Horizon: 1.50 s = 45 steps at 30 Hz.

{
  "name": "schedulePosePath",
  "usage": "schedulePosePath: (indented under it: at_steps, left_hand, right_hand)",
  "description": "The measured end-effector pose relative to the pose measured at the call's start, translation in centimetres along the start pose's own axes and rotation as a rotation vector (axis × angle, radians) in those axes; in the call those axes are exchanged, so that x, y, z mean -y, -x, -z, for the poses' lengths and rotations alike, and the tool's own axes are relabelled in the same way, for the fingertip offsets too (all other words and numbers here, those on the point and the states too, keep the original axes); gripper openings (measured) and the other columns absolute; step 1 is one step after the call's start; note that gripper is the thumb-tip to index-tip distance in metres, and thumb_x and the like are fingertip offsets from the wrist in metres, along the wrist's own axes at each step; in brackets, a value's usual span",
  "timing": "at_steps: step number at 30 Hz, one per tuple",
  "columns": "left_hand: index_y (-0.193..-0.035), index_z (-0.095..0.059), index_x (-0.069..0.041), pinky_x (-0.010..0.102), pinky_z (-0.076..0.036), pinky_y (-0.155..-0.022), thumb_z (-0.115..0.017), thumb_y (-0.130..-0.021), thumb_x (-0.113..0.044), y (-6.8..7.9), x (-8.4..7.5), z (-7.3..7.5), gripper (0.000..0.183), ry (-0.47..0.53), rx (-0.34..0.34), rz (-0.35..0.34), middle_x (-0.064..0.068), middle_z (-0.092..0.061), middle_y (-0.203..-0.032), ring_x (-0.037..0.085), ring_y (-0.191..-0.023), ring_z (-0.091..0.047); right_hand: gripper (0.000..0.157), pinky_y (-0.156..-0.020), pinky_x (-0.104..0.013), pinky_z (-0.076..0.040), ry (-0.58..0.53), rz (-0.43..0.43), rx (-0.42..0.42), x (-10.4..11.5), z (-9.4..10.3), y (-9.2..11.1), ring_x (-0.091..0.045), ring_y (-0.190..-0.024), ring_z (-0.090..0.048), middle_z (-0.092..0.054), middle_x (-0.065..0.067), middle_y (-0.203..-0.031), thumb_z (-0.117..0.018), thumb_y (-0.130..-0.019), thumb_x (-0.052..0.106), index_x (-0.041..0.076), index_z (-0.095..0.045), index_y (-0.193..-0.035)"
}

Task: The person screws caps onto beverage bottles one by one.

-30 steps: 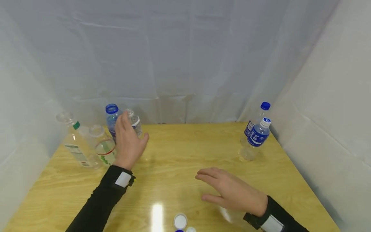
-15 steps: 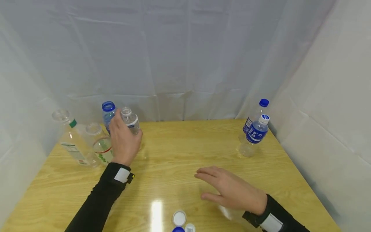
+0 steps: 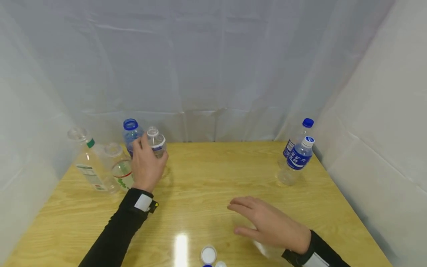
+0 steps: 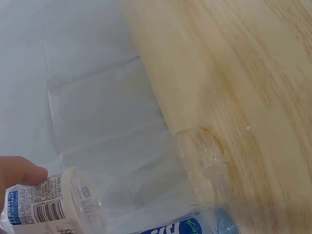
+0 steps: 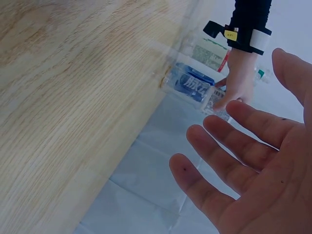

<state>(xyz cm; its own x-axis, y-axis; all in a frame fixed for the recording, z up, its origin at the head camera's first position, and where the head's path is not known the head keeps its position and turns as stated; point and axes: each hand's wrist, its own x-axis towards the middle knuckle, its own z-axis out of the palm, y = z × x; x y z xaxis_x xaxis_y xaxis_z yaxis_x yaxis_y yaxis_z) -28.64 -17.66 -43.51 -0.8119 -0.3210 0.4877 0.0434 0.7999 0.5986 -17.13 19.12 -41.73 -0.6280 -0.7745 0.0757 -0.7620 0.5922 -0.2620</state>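
At the back left, my left hand (image 3: 146, 168) grips a clear, uncapped plastic bottle (image 3: 155, 141), thumb on its right side and fingers on its left. The left wrist view has a digit against this bottle's white barcode label (image 4: 46, 209). Just left of it stands a blue-tinted, open-mouthed bottle (image 3: 130, 133), partly behind my fingers. A clear bottle with a green-leaf label (image 3: 122, 172) stands beside my left wrist. My right hand (image 3: 268, 224), over the front right of the table, holds nothing; its fingers are spread apart in the right wrist view.
A tall clear bottle (image 3: 90, 167) with a green neck ring stands farthest left. Two capped bottles with blue labels, one white-capped (image 3: 298, 157) and one blue-capped (image 3: 307, 123), stand at right. Several loose caps (image 3: 208, 255) lie at the front edge. White sheeting (image 3: 213, 74) encloses the table.
My left hand has gone from outstretched fingers beside the clear bottle to a grip around it. The right hand has stayed in place.
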Motion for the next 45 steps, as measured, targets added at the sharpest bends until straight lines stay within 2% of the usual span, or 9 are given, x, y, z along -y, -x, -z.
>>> schedulePosePath:
  at_steps: [3, 8, 13, 20, 26, 29, 33, 39, 45]
  left_hand:
    - [-0.16, -0.031, -0.003, 0.068, -0.052, -0.097, -0.075, -0.091, -0.022, 0.0, 0.0, 0.0, 0.085, -0.012, 0.029, 0.001, 0.034, -0.051, -0.142, 0.054, -0.12, -0.06]
    - [-0.16, -0.032, -0.005, 0.068, -0.053, -0.094, -0.076, -0.091, -0.021, 0.1, -0.2, 0.2, 0.084, -0.018, 0.039, -0.012, 0.033, -0.057, -0.136, 0.054, -0.115, -0.063]
    - [-0.16, -0.036, -0.008, 0.067, -0.053, -0.095, -0.077, -0.089, -0.022, 0.4, -0.8, 0.6, 0.083, 0.007, 0.024, -0.056, 0.03, -0.058, -0.137, 0.051, -0.117, -0.063]
    - [-0.157, -0.043, -0.009, 0.064, -0.053, -0.097, -0.08, -0.085, -0.023, 0.9, -2.6, 2.0, 0.082, 0.048, -0.025, -0.203, 0.027, -0.06, -0.135, 0.047, -0.117, -0.063]
    - [-0.158, -0.041, -0.011, 0.066, -0.046, -0.1, -0.084, -0.082, -0.018, 2.1, -4.4, 4.4, 0.088, 0.147, 0.021, -0.332, 0.024, -0.06, -0.136, 0.044, -0.119, -0.06]
    - [-0.157, -0.041, -0.01, 0.062, -0.044, -0.098, -0.086, -0.079, -0.018, 3.0, -5.4, 5.7, 0.09, 0.165, 0.037, -0.379, 0.023, -0.063, -0.132, 0.041, -0.117, -0.061]
    - [-0.151, -0.046, -0.006, 0.057, -0.045, -0.095, -0.088, -0.076, -0.018, 4.1, -6.5, 7.1, 0.086, 0.154, 0.043, -0.434, 0.02, -0.063, -0.131, 0.039, -0.115, -0.061]
    - [-0.148, -0.048, -0.004, 0.057, -0.048, -0.098, -0.087, -0.075, -0.013, 5.6, -7.5, 8.8, 0.084, 0.144, 0.05, -0.547, 0.019, -0.06, -0.135, 0.038, -0.117, -0.058]
    - [-0.148, -0.05, -0.007, 0.05, -0.053, -0.09, -0.089, -0.07, -0.012, 7.3, -8.1, 10.0, 0.088, 0.115, 0.045, -0.636, 0.016, -0.062, -0.133, 0.033, -0.113, -0.059]
  right_hand:
    - [0.054, -0.111, -0.045, -0.053, 0.008, 0.017, -0.011, -0.1, -0.1, 0.0, -0.023, -0.136, -0.06, -0.061, -0.005, -0.15, -0.059, -0.105, 0.047, 0.015, -0.057, -0.149]
    - [0.05, -0.108, -0.045, -0.055, 0.014, 0.048, -0.025, -0.1, -0.2, 0.0, -0.024, -0.132, -0.063, -0.063, -0.006, -0.146, -0.061, -0.105, 0.043, 0.013, -0.06, -0.146]
    - [0.05, -0.108, -0.045, -0.056, -0.025, 0.017, 0.022, -0.1, -0.1, 0.1, -0.022, -0.132, -0.063, -0.063, -0.004, -0.146, -0.056, -0.106, 0.047, 0.015, -0.061, -0.144]
    - [0.053, -0.11, -0.046, -0.054, -0.062, -0.028, 0.083, 0.1, 0.1, 0.1, -0.022, -0.134, -0.062, -0.061, -0.003, -0.149, -0.051, -0.107, 0.053, 0.017, -0.061, -0.145]
    - [0.054, -0.11, -0.046, -0.054, -0.08, -0.033, 0.097, 0.2, 0.0, 0.1, -0.022, -0.134, -0.062, -0.061, -0.003, -0.148, -0.048, -0.107, 0.055, 0.018, -0.062, -0.144]
    - [0.053, -0.11, -0.045, -0.055, -0.085, -0.025, 0.098, 0.3, -0.1, 0.0, -0.022, -0.133, -0.062, -0.061, -0.003, -0.148, -0.05, -0.107, 0.054, 0.018, -0.062, -0.143]
    - [0.052, -0.109, -0.045, -0.055, -0.081, -0.015, 0.096, 0.2, -0.3, 0.1, -0.022, -0.133, -0.062, -0.062, -0.003, -0.147, -0.051, -0.107, 0.053, 0.017, -0.062, -0.143]
    - [0.051, -0.109, -0.045, -0.055, -0.07, -0.019, 0.1, 0.3, -0.3, 0.2, -0.02, -0.132, -0.063, -0.062, -0.002, -0.146, -0.052, -0.107, 0.053, 0.019, -0.063, -0.142]
    - [0.05, -0.107, -0.043, -0.056, -0.078, -0.024, 0.113, 0.5, -0.3, 0.2, -0.019, -0.13, -0.064, -0.064, 0.0, -0.145, -0.052, -0.106, 0.054, 0.02, -0.064, -0.141]
